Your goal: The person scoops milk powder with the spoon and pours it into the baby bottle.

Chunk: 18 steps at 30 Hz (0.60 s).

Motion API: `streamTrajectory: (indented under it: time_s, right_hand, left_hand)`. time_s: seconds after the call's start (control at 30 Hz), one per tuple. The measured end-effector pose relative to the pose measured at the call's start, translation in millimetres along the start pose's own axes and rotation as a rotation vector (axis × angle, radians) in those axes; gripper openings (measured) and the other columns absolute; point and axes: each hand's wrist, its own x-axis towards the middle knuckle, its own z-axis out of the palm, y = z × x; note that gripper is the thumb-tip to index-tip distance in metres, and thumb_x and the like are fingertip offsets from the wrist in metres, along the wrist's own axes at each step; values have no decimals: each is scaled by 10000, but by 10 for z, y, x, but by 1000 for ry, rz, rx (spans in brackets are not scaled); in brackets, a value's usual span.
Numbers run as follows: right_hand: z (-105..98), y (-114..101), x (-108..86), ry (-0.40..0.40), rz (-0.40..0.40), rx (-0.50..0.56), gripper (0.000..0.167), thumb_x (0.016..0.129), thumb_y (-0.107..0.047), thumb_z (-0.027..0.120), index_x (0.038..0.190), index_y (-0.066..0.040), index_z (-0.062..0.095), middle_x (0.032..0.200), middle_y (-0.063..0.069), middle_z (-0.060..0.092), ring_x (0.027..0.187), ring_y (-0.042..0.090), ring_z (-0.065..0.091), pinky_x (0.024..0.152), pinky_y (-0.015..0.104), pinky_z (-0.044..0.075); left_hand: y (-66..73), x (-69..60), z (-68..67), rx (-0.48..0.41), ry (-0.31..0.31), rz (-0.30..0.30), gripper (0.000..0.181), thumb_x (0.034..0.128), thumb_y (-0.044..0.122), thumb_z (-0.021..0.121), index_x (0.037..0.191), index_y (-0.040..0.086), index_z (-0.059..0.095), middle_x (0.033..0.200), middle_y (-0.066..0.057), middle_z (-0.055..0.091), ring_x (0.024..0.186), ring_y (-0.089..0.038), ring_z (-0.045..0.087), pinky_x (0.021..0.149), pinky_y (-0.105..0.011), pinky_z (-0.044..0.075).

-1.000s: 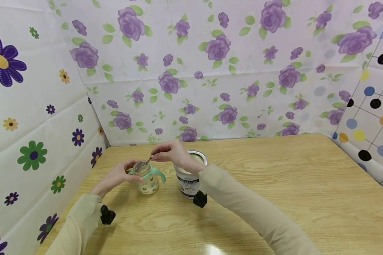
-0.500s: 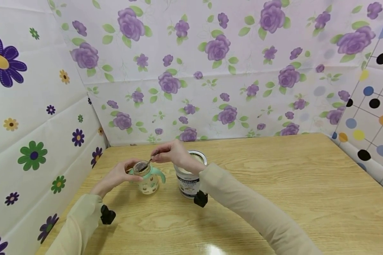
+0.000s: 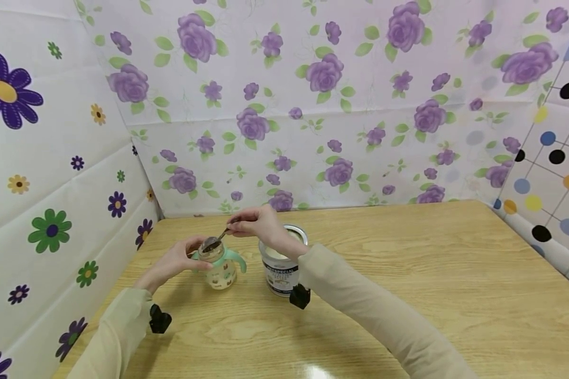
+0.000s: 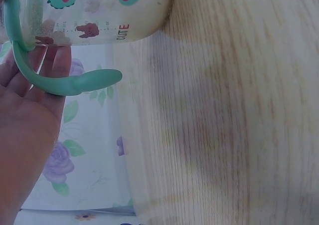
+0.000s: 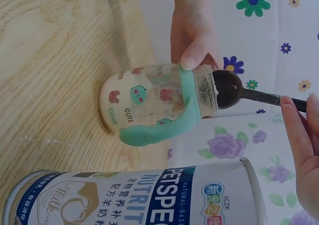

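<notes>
A clear bottle (image 3: 221,276) with a mint-green collar and handles stands upright at the table's left, holding pale contents. My left hand (image 3: 179,261) grips it around the collar from the left. In the right wrist view the thumb of the left hand (image 5: 192,35) lies against the collar of the bottle (image 5: 144,93). My right hand (image 3: 263,226) pinches the handle of a dark spoon (image 3: 222,235); the bowl of the spoon (image 5: 228,89) is tilted at the open mouth of the bottle. Under my right forearm stands an open white tin (image 3: 280,271).
The light wood table (image 3: 408,252) stretches to the right. Patterned cloths (image 3: 294,142) hang behind it and at both sides. A black device (image 3: 159,319) is at the left wrist, another (image 3: 300,296) at the right.
My right hand has risen slightly, and the spoon's bowl has come up from inside the bottle's mouth to its rim. The left hand and the bottle have stayed in place.
</notes>
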Motion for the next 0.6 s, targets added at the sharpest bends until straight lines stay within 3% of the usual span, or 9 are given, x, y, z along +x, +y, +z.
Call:
streamTrajectory:
  time_s: [0.6]
  right_hand:
    - [-66, 43, 13, 93, -40, 121, 189, 856, 30, 573, 1011, 129, 617, 855, 200, 642, 780, 260, 643, 714, 334, 500]
  left_hand:
    - [14, -3, -3, 9, -3, -7, 580, 742, 269, 755, 1237, 115, 494, 1197, -77, 509, 1161, -312, 393, 898, -519, 324]
